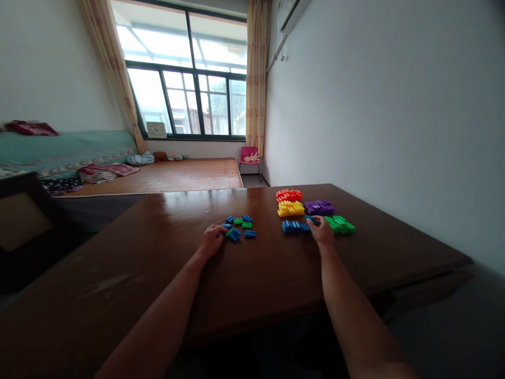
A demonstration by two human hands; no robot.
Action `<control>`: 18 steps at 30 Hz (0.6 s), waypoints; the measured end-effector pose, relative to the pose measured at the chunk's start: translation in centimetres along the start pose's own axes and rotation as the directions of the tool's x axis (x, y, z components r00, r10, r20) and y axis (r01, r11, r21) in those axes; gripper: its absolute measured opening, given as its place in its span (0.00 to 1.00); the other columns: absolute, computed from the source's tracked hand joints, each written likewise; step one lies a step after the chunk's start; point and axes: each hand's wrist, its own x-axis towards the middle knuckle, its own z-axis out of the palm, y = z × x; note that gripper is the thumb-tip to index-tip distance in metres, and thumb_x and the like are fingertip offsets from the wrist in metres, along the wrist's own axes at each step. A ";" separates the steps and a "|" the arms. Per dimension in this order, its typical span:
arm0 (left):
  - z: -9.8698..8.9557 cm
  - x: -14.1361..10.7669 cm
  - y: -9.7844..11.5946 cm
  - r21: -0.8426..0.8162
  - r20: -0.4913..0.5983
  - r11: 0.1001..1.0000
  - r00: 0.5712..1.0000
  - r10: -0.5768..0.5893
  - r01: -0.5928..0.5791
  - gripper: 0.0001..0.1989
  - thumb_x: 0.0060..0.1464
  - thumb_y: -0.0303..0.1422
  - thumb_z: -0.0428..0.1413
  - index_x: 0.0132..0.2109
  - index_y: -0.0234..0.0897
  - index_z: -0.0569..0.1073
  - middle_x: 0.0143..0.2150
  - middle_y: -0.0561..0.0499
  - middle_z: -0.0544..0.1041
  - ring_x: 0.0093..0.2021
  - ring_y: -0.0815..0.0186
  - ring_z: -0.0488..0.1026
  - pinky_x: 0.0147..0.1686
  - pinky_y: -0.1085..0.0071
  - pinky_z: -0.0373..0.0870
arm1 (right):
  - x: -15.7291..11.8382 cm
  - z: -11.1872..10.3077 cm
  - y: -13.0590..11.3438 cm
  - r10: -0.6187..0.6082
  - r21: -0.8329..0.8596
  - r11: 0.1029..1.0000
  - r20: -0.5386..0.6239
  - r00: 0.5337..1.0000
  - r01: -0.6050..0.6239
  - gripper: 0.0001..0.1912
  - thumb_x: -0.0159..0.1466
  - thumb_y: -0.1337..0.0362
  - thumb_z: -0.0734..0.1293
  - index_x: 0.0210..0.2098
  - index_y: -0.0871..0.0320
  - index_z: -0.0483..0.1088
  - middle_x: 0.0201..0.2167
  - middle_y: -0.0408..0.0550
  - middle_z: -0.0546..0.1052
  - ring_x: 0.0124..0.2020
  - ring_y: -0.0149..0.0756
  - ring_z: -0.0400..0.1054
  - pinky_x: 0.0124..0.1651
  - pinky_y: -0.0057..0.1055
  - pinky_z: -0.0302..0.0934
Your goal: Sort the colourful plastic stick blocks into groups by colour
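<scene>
My right hand (322, 231) pinches a blue piece (311, 219) at the right end of a row of blue pieces (294, 227). Right beside that hand lies a green group (342, 225). Behind are a yellow group (291, 208), a red-orange group (289, 196) and a purple group (319, 207). My left hand (213, 239) rests at the left edge of a loose scatter of blue and green pieces (237, 221), its fingers closed on a blue piece (226, 226). A single blue piece (250, 233) lies at the scatter's right.
The brown table (165, 273) reaches toward a bed (197, 173) with cloths on it. A pink chair (249, 156) stands beyond the table, near the white wall at the right. A dark cabinet (23, 231) is at the left.
</scene>
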 end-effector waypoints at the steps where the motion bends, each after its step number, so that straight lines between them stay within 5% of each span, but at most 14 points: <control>1: 0.0 0.0 0.0 0.001 0.001 1.000 1.000 -0.004 0.004 0.15 0.49 0.25 0.50 0.38 0.40 0.80 0.41 0.49 0.79 0.45 0.61 0.75 0.50 0.64 0.71 | 0.2 0.0 0.8 0.046 -0.026 0.999 0.013 0.999 -0.046 0.21 0.57 0.49 0.66 0.42 0.59 0.74 0.38 0.55 0.79 0.36 0.42 0.73 0.39 0.36 0.64; 7: 0.2 0.0 0.2 -0.018 0.000 1.000 1.000 -0.023 0.023 0.15 0.49 0.25 0.50 0.38 0.40 0.80 0.42 0.48 0.78 0.45 0.60 0.74 0.50 0.63 0.71 | -0.5 1.0 1.5 -0.017 -0.056 0.998 0.069 0.997 0.021 0.19 0.58 0.48 0.66 0.40 0.55 0.75 0.37 0.51 0.80 0.35 0.40 0.73 0.37 0.34 0.64; 13: -0.1 0.0 0.3 -0.014 -0.037 0.998 0.998 -0.054 0.054 0.16 0.48 0.23 0.50 0.38 0.39 0.81 0.42 0.48 0.79 0.45 0.59 0.74 0.52 0.61 0.70 | -0.7 0.4 0.1 -0.023 -0.109 0.994 -0.005 1.000 0.022 0.20 0.65 0.51 0.58 0.39 0.56 0.76 0.34 0.53 0.79 0.32 0.40 0.71 0.37 0.35 0.62; 18: -0.1 -0.1 0.2 -0.024 -0.057 0.993 0.991 -0.120 0.119 0.18 0.49 0.23 0.51 0.44 0.37 0.80 0.46 0.45 0.78 0.48 0.57 0.73 0.53 0.59 0.69 | -1.6 0.5 -2.5 -0.298 -0.063 0.954 -0.111 0.948 0.293 0.22 0.67 0.59 0.53 0.45 0.62 0.73 0.43 0.59 0.78 0.43 0.44 0.69 0.51 0.40 0.60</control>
